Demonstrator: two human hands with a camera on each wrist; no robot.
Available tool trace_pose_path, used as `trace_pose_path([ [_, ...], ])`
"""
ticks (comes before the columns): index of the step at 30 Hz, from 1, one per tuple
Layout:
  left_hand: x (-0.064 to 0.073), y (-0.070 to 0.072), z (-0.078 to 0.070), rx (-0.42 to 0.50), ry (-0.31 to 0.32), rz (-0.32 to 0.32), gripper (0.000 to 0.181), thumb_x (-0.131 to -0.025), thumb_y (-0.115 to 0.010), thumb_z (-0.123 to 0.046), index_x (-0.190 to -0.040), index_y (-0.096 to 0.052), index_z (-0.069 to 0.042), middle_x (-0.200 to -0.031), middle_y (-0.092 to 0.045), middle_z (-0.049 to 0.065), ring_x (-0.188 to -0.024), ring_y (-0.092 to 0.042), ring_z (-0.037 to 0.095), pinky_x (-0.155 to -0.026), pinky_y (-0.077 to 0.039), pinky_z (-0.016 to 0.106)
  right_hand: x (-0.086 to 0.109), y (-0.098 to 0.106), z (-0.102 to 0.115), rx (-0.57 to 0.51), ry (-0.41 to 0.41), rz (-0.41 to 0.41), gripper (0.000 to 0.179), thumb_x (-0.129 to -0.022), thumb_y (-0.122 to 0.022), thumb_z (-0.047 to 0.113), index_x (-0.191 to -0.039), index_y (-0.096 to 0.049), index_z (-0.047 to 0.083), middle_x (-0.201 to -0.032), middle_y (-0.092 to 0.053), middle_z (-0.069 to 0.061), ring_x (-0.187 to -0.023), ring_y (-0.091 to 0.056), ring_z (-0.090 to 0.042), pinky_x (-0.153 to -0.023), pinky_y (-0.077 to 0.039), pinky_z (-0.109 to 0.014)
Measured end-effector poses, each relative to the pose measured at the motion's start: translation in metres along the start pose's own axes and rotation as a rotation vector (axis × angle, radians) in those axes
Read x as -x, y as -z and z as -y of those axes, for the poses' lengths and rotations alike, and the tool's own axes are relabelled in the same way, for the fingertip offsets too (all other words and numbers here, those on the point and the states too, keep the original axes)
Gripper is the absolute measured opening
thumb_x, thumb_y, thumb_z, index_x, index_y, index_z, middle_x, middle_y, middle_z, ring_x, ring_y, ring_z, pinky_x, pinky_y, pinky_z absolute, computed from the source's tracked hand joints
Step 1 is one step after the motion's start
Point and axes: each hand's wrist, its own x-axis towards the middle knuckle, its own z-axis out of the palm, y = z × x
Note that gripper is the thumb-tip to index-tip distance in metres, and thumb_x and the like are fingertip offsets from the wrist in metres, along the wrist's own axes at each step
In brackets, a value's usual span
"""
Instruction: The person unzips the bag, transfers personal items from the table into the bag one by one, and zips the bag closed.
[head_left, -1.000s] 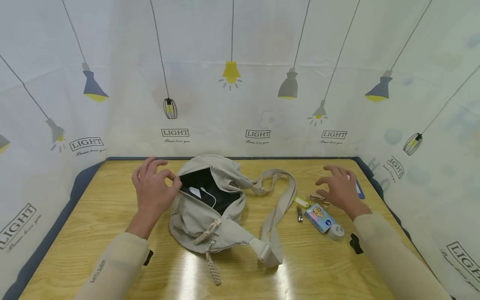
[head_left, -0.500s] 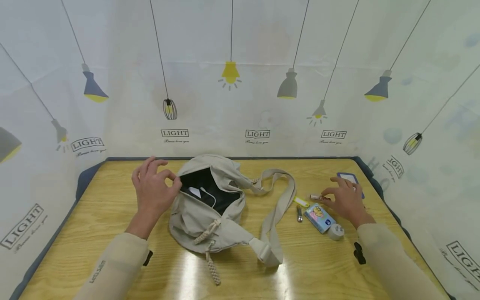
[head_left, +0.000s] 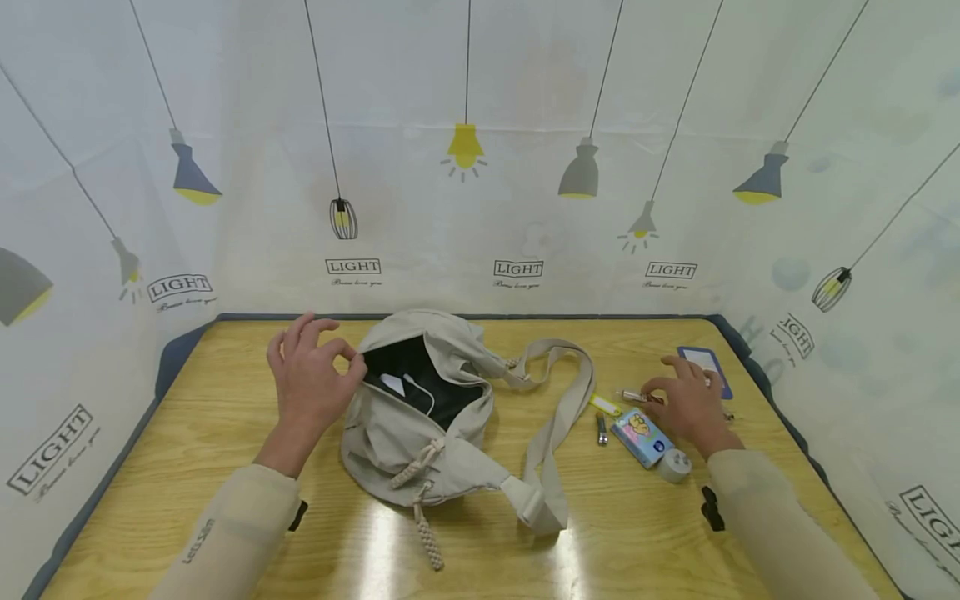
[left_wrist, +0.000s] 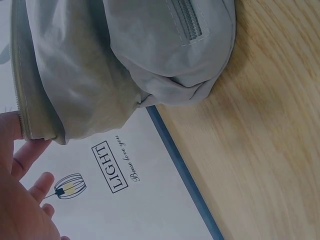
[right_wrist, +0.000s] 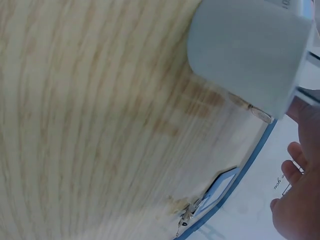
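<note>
A light grey-beige cloth bag [head_left: 405,450] lies on the table, its zipped mouth gaping over a dark lining. A white cable and white item [head_left: 392,383] show inside. My left hand [head_left: 311,375] pinches the zipper corner of the mouth between thumb and index finger, the other fingers spread. In the left wrist view, the bag's zipper edge [left_wrist: 22,85] is between the fingers. At the right, my right hand [head_left: 693,404] has its thumb and index finger at the end of a slim shiny tube [head_left: 632,395]. The wrist view hides most of that grip behind a grey-white roll [right_wrist: 245,55].
Around the right hand lie a blue tissue pack [head_left: 642,437], nail clippers [head_left: 602,429], a yellow tag [head_left: 605,406] and a blue-framed card holder [head_left: 705,362]. Small metal keys [right_wrist: 186,215] lie by the holder. The bag's strap [head_left: 551,433] loops toward these items.
My right hand has come down and back from above the card holder to the slim tube, uncovering the card holder. The left hand keeps its pinch on the bag's edge.
</note>
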Motion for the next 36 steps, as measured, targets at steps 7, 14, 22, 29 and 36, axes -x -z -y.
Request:
trace_pose_path([
  [7,0.000,0.000,0.000,0.003,0.000,0.001,0.019,-0.083,-0.065,-0.019,-0.067,-0.069,-0.010,-0.124,-0.061,0.013,-0.136,-0.037,0.036,-0.110,-0.017,0.061,0.001,0.003,0.005,0.030,0.016,-0.007,0.017,-0.084,-0.075,0.030,-0.099,-0.075,0.023,-0.150,-0.034,-0.021,-0.136,-0.029,-0.048,-0.105,-0.016,-0.072],
  [14,0.000,0.000,0.000,0.001,0.001,0.008,0.019,-0.084,-0.065,-0.019,-0.067,-0.069,-0.011,-0.124,-0.061,0.013,-0.136,-0.037,0.036,-0.110,-0.017,0.061,-0.002,0.001,0.005,0.025,0.014,-0.047,0.015,-0.083,-0.076,0.033,-0.094,-0.075,0.023,-0.151,-0.033,-0.020,-0.137,-0.027,-0.047,-0.106,-0.013,-0.072],
  [22,0.000,0.001,-0.001,0.001,-0.004,-0.001,0.018,-0.083,-0.066,-0.019,-0.068,-0.069,-0.010,-0.123,-0.061,0.013,-0.135,-0.038,0.036,-0.110,-0.017,0.062,-0.011,0.008,0.011,0.008,0.066,-0.201,0.013,-0.080,-0.078,0.030,-0.090,-0.076,0.022,-0.146,-0.041,-0.019,-0.132,-0.035,-0.044,-0.104,-0.016,-0.071],
  [29,0.000,0.002,-0.001,-0.005,-0.011,-0.005,0.013,-0.082,-0.067,-0.018,-0.072,-0.071,-0.011,-0.124,-0.060,0.013,-0.135,-0.038,0.035,-0.110,-0.017,0.062,-0.023,0.023,0.044,-0.048,0.136,-0.249,0.013,-0.080,-0.079,0.029,-0.089,-0.076,0.020,-0.145,-0.042,-0.021,-0.132,-0.034,-0.045,-0.104,-0.016,-0.068],
  [36,-0.001,0.001,0.000,-0.012,-0.045,-0.017,0.012,-0.083,-0.070,-0.020,-0.073,-0.072,-0.013,-0.124,-0.060,0.013,-0.135,-0.038,0.035,-0.109,-0.018,0.061,-0.036,0.031,0.081,-0.068,0.229,-0.297,0.013,-0.079,-0.080,0.030,-0.088,-0.077,0.021,-0.146,-0.043,-0.017,-0.133,-0.036,-0.040,-0.105,-0.018,-0.066],
])
